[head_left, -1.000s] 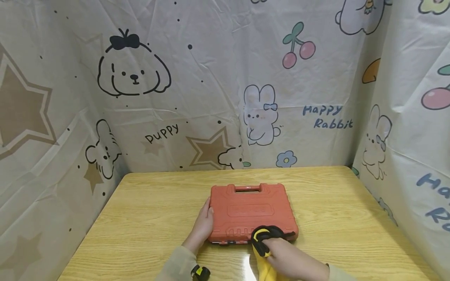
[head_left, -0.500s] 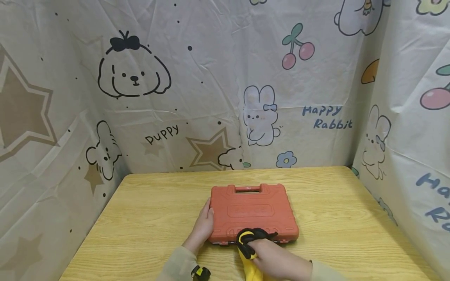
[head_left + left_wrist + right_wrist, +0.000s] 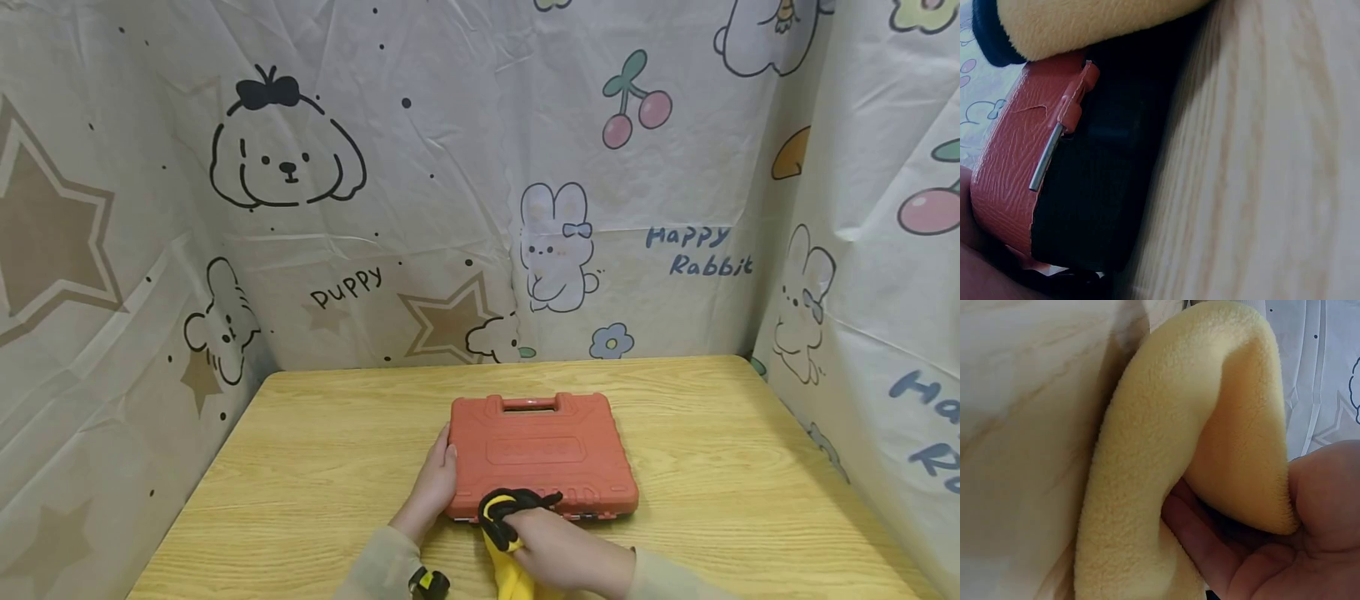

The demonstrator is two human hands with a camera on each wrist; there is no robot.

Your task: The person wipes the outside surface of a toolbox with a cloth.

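A red plastic tool case (image 3: 543, 450) lies flat on the table, its carry handle facing away. My left hand (image 3: 435, 479) grips its left side. In the left wrist view, the case's red lid (image 3: 1010, 162) sits over a black lower half, with a metal hinge pin along the seam. My right hand (image 3: 566, 546) pinches a folded plush cloth (image 3: 512, 577), yellow with a black side, against the left part of the case's near edge. The cloth (image 3: 1141, 437) bends into a loop between thumb and fingers in the right wrist view.
The wood-grain table (image 3: 337, 442) extends around the case on both sides. Behind it and at the sides hang pale curtains (image 3: 420, 192) with cartoon prints. A black and yellow wrist strap (image 3: 429, 582) sits at the left sleeve.
My right hand has slid left along the case's near edge with the cloth, from right of the middle to the left part. My left hand and the case stay in place.
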